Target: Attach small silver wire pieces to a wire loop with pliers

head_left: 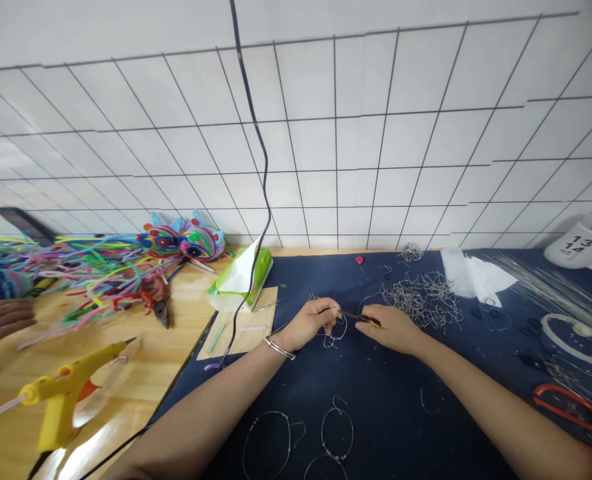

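Observation:
Over the dark blue mat, my left hand (312, 323) pinches a thin wire ring (345, 331) between thumb and fingers. A silver bangle (279, 348) circles that wrist. My right hand (393, 328) is closed round a small pair of pliers (371, 321) with dark and yellow handles. The tip of the pliers reaches the wire at my left fingertips; whether the jaws are shut on it is too small to tell. Nearer to me lie a beaded wire ring (337, 433) and a larger wire ring (267, 415).
Tangled wire (423, 298) and straight wires (551, 280) lie right, near a white mug (583, 241) and red-handled tool (573, 408). A tissue pack (243, 277), glue gun (71, 387), coloured stems (101, 267) and another person's hand (1, 323) are left. A black cable (262, 143) hangs down.

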Demonstrator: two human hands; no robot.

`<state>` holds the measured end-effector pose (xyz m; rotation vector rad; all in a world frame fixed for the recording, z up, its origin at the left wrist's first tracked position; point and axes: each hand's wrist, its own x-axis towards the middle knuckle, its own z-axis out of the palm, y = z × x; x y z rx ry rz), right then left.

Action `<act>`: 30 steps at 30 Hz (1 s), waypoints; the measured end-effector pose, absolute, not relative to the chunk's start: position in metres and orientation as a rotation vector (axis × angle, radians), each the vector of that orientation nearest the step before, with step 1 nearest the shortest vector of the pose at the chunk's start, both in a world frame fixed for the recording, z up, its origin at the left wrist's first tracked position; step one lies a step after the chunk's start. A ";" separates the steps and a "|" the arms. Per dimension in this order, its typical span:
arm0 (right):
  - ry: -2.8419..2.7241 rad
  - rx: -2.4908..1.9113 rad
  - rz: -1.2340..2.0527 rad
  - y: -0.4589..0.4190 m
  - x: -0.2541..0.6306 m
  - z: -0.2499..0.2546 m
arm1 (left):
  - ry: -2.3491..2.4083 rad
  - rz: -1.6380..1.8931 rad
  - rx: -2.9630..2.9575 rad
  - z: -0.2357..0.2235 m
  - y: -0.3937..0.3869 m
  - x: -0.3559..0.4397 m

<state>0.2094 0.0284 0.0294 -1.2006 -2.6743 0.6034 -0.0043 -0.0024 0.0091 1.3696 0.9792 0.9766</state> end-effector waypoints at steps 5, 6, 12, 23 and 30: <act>-2.689 -1.192 0.537 0.027 0.208 0.027 | 0.952 0.984 1.335 0.011 -0.004 -0.004; -2.694 -1.184 0.531 0.026 0.208 0.026 | 0.950 0.984 1.330 0.011 -0.004 -0.004; -2.718 -1.159 0.497 0.027 0.209 0.024 | 0.926 0.972 1.337 0.008 -0.004 -0.005; -2.580 -1.109 0.658 0.034 0.214 0.022 | 1.030 0.976 1.468 0.007 -0.001 -0.007; -2.206 -1.120 0.807 0.031 0.205 0.021 | 1.165 0.902 1.630 0.007 -0.004 0.001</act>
